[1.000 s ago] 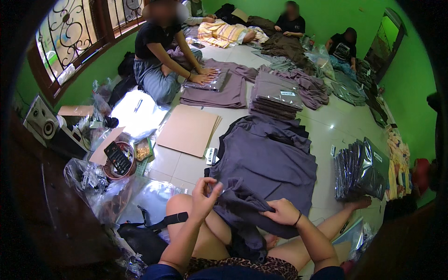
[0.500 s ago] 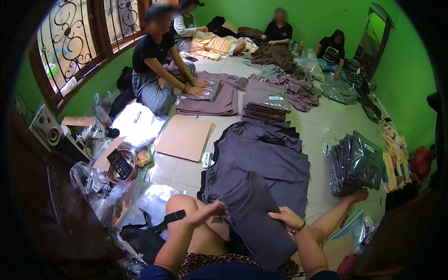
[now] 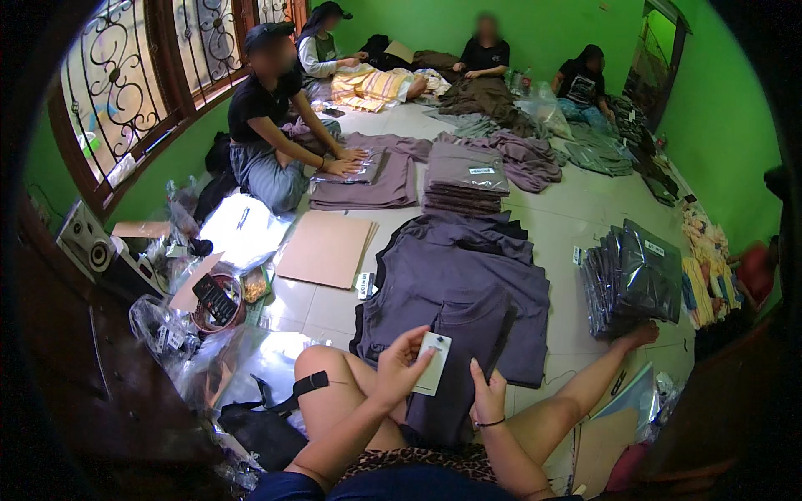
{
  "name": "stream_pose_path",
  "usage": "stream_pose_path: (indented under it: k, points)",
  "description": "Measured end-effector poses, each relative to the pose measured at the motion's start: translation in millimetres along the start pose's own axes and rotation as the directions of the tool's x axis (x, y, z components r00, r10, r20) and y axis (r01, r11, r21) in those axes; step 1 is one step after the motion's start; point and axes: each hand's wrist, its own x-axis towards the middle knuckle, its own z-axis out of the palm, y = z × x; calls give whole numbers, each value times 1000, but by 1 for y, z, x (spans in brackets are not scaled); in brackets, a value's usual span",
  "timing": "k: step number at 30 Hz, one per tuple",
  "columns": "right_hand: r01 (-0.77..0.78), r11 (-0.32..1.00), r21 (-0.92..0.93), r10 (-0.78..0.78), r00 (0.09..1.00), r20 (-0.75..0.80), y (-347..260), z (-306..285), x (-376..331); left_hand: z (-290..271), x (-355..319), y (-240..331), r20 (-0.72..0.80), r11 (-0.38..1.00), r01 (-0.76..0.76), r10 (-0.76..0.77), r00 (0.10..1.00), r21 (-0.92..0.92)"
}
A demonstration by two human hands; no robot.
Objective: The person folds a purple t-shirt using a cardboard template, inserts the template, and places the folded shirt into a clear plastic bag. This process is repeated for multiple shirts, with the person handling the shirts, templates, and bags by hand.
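White tag pinched in left hand fingers — right hand (flat) presses grey shirt.

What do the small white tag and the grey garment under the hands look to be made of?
White tag: likely thin card, matte; it stays flat and stiff in the left hand. Grey garment: soft matte knit fabric, probably cotton; it drapes and creases under the right hand.
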Motion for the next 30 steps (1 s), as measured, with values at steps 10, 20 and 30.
stream_pose_path:
  k: [10, 20, 30]
  points:
    - [-84, 995, -49, 80, 993, -88, -3, -1, -9, 18, -23, 7, 348, 649, -488, 343, 873, 584]
    - [-233, 952, 199, 109, 865, 489, -21, -1, 4, -41, -6, -5, 434, 622, 749, -624, 650, -227]
    - [944, 283, -170, 43, 165, 985, -39, 26, -7, -103, -42, -13, 677, 586, 806, -629, 382, 89]
